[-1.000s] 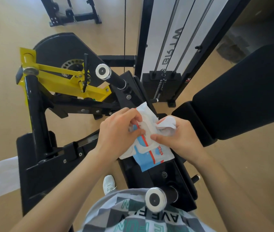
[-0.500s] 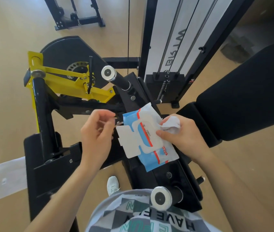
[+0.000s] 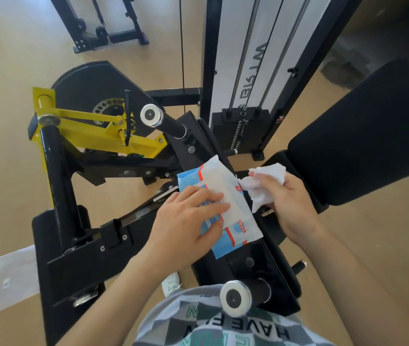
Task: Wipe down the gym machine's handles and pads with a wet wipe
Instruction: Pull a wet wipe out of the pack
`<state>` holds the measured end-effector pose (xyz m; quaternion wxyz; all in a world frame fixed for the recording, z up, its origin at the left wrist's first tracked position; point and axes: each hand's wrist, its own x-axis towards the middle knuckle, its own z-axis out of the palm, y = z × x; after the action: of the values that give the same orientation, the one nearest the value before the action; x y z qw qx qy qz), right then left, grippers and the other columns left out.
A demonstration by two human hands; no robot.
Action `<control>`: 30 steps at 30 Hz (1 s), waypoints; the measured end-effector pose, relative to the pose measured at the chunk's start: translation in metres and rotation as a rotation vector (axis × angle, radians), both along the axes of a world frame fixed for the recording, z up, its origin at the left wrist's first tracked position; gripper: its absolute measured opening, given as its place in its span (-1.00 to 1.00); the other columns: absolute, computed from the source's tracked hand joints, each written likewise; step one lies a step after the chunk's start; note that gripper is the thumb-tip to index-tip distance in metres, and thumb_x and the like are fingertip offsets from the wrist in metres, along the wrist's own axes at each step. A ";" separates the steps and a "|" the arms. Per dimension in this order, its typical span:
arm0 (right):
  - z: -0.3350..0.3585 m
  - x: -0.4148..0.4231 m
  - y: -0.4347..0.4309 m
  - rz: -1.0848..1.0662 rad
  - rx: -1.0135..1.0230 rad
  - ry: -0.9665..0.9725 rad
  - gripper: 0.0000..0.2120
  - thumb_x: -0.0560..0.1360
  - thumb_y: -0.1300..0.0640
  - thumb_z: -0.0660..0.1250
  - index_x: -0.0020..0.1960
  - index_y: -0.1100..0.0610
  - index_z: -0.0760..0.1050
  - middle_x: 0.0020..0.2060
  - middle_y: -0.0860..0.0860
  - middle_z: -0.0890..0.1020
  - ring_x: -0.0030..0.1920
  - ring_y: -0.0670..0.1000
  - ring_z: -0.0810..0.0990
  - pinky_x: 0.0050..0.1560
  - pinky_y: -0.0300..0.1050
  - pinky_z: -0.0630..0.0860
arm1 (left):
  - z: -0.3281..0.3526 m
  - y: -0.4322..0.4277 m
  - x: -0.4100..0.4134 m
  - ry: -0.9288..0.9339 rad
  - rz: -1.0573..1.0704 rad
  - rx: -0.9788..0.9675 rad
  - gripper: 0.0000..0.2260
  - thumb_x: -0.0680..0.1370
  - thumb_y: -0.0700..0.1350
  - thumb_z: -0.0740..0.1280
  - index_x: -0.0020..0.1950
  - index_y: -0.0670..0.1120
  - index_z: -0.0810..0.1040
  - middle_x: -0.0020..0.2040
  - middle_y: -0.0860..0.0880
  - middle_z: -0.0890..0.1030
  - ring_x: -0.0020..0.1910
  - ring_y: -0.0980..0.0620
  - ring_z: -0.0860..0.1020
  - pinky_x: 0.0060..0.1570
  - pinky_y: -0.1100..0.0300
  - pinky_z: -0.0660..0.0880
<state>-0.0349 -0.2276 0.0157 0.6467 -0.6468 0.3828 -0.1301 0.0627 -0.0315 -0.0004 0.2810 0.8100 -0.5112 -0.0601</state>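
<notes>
The left hand (image 3: 188, 216) lies flat, fingers spread, pressing the wipe packet (image 3: 225, 208) onto the black machine; the right hand's (image 3: 288, 203) grip is closed around a crumpled wet wipe (image 3: 265, 181).

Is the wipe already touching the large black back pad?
No: the white wet wipe is bunched in the right hand, held short of the back pad.

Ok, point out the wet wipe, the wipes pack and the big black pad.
wet wipe (image 3: 264, 187), head view, crumpled middle.
wipes pack (image 3: 233, 196), head view, white flap.
black pad (image 3: 363, 136), head view, middle of its top.
</notes>
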 end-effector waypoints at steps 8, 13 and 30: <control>0.038 0.001 0.006 0.022 0.309 -0.197 -0.82 0.65 0.07 0.24 0.11 0.04 0.61 -0.08 -0.05 0.75 -0.01 -0.03 0.74 -0.10 -0.18 0.66 | 0.024 -0.022 0.008 0.572 0.225 -0.291 -0.60 0.52 0.19 0.43 0.32 0.12 0.53 0.18 0.23 0.62 0.20 0.10 0.59 0.11 0.18 0.60; 0.046 0.006 0.015 0.186 0.358 -0.255 -0.72 0.55 0.02 0.27 0.12 0.13 0.65 0.03 0.11 0.73 0.06 0.10 0.72 0.06 -0.03 0.67 | 0.042 -0.043 0.008 0.753 0.319 -0.343 -0.73 0.49 0.02 0.52 0.14 0.04 0.59 0.00 0.10 0.67 -0.01 0.05 0.68 -0.09 0.05 0.68; 0.031 0.014 0.008 -0.127 0.286 -0.260 -0.75 0.57 -0.03 0.33 0.12 0.14 0.54 -0.02 0.07 0.67 -0.05 0.05 0.71 -0.14 -0.06 0.66 | 0.044 -0.016 0.015 1.625 0.266 -0.266 -0.48 0.36 -0.07 0.50 0.28 -0.20 0.57 0.23 -0.15 0.68 0.19 -0.13 0.67 0.09 0.01 0.67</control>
<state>-0.0205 -0.2200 0.0462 0.7663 -0.5007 0.3508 -0.1974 0.0778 -0.0470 0.0439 0.6604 0.5282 -0.0521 -0.5312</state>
